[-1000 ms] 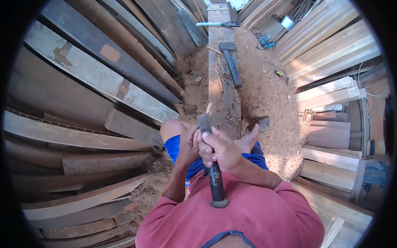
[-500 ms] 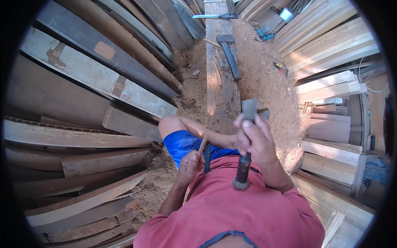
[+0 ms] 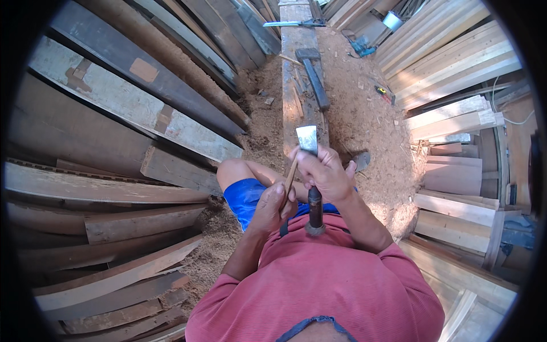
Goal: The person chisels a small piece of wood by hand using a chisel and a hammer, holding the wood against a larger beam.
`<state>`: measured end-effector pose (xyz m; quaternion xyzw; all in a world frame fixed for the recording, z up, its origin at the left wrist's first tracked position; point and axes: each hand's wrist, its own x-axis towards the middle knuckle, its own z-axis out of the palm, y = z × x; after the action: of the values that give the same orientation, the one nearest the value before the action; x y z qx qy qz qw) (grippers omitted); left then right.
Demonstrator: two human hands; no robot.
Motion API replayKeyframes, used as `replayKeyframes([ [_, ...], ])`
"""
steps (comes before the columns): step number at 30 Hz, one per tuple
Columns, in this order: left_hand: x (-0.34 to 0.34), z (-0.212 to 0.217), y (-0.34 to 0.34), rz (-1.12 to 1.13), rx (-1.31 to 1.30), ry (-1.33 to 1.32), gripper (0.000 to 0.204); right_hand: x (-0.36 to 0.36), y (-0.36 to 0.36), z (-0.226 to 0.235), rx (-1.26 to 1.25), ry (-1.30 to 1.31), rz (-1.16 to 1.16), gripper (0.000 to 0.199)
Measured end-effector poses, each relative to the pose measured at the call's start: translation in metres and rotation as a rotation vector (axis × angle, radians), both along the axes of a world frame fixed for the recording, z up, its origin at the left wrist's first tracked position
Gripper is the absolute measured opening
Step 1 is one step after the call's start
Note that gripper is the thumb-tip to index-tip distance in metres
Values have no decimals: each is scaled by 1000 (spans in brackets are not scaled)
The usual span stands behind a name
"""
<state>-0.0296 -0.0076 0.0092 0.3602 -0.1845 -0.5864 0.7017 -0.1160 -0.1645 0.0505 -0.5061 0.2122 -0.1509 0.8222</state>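
My right hand (image 3: 329, 175) grips a chisel (image 3: 307, 135) around its upper shaft. The broad metal blade points away from me, and the dark handle reaches back toward my red shirt. A thin wooden stick (image 3: 290, 175) is held by my left hand (image 3: 270, 206), its fingers closed around the lower part. The stick slants up to the fingers of my right hand, close beside the chisel. Whether its tip touches the blade is hard to tell. Beyond the hands, a hammer-like mallet (image 3: 316, 80) lies on a wooden plank bench (image 3: 289, 130).
At the bench's far end rests a saw (image 3: 292, 24). A teal power tool (image 3: 363, 47) and a small yellow-and-red tool (image 3: 384, 94) lie on the sawdust-covered ground at the right. Boards (image 3: 171, 102) lean along the left side, and stacked lumber (image 3: 456, 62) lines the right.
My right hand has brought the chisel leftward, turning its blade face into view. My left hand has risen with the stick, so both hands now meet in front of me.
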Motion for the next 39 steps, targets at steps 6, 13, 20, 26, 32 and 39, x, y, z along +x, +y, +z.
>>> replayKeyframes([
  [6,21,-9,-13,152,162,-237,34,9,21,6,508,-150,-253,19],
  [13,39,-5,-13,370,218,-699,31,13,62,29,644,-53,95,15],
  [20,29,18,-2,384,183,-1023,28,4,63,41,580,-25,78,13],
  [26,23,9,21,215,34,-1560,28,-13,51,48,523,-34,-31,14],
  [32,-13,-13,58,222,357,-731,35,-35,-6,47,238,-123,-282,17],
  [39,-6,3,-3,166,159,-495,42,2,0,12,-69,37,-5,17],
])
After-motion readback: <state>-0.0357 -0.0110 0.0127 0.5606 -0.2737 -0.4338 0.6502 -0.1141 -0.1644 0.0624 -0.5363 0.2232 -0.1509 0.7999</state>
